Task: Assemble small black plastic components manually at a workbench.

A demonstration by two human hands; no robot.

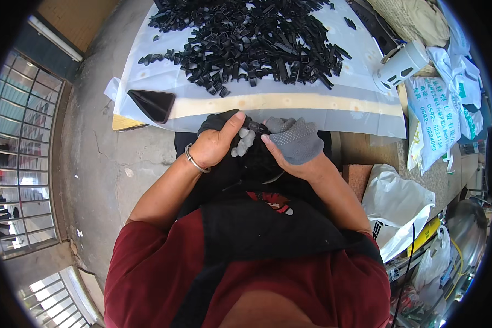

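Observation:
My left hand (pixel 220 138) and my right hand (pixel 294 143) meet in front of my lap, just off the near edge of the table. Each wears a grey glove that leaves the thumb bare. A small black plastic piece (pixel 257 128) is pinched between them, partly hidden by fingers. Both hands are closed, with the thumbs on its near side. Beyond them, a big heap of similar black plastic pieces (pixel 251 46) covers the sheeted table (pixel 229 117). Some are short and bent, others long and narrow. Their exact kind I cannot tell.
A dark smartphone (pixel 152 105) lies at the table's near left corner. On the right stand a white cup (pixel 401 65) and a printed plastic sack (pixel 434 117). A white bag (pixel 396 202) sits by my right elbow. Barred windows (pixel 24 153) line the left wall.

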